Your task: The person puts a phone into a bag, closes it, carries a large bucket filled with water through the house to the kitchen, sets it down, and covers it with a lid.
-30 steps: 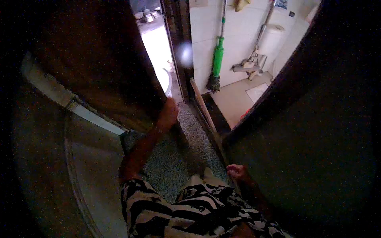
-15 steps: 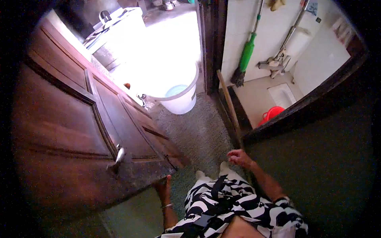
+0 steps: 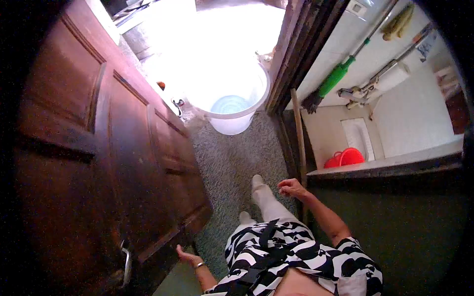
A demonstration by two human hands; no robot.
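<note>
My left hand [image 3: 189, 257], a band at its wrist, is beside the edge of the brown wooden door [image 3: 128, 143], with its fingers apart and nothing in them. The door's metal handle [image 3: 127, 261] is to the left of that hand. My right hand [image 3: 292, 188] hangs near the right door frame, its fingers loosely curled with no object visible in them. Ahead on the grey speckled floor [image 3: 232, 163] stands a large white bucket [image 3: 232, 123] with a translucent bluish bottom, touched by neither hand.
Through the right doorway are a green mop [image 3: 335, 79], a second mop [image 3: 365, 91], a floor toilet [image 3: 358, 135] and a red bucket [image 3: 351, 156]. A wooden stick [image 3: 298, 130] leans by the dark door frame [image 3: 308, 49]. Beyond the white bucket the room is glaringly bright.
The door has swung wide open, bringing the bright room and white bucket into view. My left hand has come away from the door's edge, and my feet have stepped forward.
</note>
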